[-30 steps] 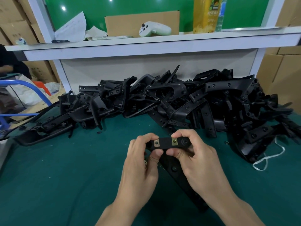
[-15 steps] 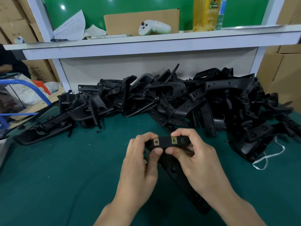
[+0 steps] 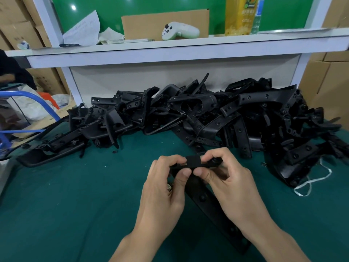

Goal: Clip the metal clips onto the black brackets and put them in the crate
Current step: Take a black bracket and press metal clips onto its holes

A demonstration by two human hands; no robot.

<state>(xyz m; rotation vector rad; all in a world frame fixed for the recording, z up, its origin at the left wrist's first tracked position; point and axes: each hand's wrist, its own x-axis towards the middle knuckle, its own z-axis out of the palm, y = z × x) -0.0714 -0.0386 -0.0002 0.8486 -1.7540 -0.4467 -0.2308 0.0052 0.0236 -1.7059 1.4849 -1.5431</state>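
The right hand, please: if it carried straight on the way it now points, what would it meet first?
Likely the pile of black brackets ahead: the right hand, gripping a black bracket together with the left hand, points forward and slightly left. Depth is unclear.

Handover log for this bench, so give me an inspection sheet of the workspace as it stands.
Surface: green mat, small specks on it.
Job's things: one black bracket in hand, metal clips at its top end; pile of brackets behind; crate not seen.
Clutter: controller, papers, cardboard and yellow bottle on the shelf.
Hands: left hand and right hand both pinch the bracket's top end.
Cables: only a white cord beside the pile.
Surroundings: cardboard boxes both sides, blue cart frame left.
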